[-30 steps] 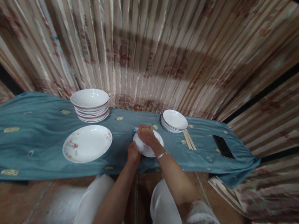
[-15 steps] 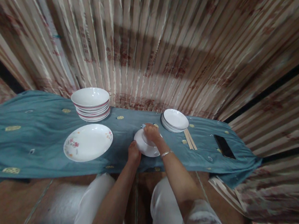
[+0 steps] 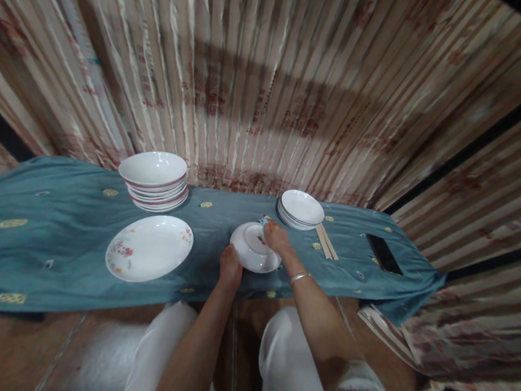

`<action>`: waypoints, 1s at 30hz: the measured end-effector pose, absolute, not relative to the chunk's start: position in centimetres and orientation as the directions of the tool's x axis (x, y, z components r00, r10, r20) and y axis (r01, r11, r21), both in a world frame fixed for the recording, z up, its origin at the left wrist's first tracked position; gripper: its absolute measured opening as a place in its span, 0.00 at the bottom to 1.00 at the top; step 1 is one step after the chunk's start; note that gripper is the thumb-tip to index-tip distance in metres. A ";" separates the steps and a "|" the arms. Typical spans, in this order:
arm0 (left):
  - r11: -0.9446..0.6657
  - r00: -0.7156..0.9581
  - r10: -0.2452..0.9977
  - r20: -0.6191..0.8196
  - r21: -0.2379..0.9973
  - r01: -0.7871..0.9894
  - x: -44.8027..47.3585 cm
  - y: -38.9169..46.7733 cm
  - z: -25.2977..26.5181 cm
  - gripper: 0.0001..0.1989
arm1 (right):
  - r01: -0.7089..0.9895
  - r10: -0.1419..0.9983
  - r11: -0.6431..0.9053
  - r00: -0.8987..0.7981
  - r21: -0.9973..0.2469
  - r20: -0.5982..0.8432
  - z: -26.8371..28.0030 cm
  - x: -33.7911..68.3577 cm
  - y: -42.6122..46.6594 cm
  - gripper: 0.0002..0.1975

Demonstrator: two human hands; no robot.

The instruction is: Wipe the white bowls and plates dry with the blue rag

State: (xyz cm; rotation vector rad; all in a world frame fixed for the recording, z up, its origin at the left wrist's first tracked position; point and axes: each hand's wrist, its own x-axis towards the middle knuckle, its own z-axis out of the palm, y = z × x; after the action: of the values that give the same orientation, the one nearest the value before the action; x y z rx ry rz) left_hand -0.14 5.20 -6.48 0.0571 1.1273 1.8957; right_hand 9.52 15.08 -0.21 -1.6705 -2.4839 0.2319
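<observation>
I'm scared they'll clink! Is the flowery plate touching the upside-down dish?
Apart. The head view shows a strip of teal cloth between the flowery plate and the upside-down dish.

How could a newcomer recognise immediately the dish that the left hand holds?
Find the teal-covered table. Near its middle, the left hand grips the rim of a white dish. Unlike the flowered plate, the bowl stack and the plate stack, it shows its ringed underside.
</observation>
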 end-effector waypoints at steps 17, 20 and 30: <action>-0.179 -0.629 0.663 -0.407 0.729 -0.661 -0.2 5.0 -5.1 0.07 | 0.874 0.972 0.205 -0.130 -0.441 0.194 -3.0 12.1 11.2 0.22; -0.182 -0.632 0.656 -0.412 0.726 -0.663 0.0 5.0 -4.8 0.08 | 0.846 0.971 0.182 -0.074 -0.501 0.228 -3.8 12.0 10.4 0.22; -0.190 -0.627 0.672 -0.394 0.727 -0.660 0.1 4.8 -4.5 0.08 | 0.792 0.928 0.168 0.073 -0.586 0.364 -5.7 11.4 6.0 0.26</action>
State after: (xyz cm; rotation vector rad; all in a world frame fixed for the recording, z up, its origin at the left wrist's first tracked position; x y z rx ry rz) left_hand 0.11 4.80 -4.53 0.0158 1.1660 1.9229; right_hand 11.35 6.01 -5.72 -1.6451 -1.7383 0.2436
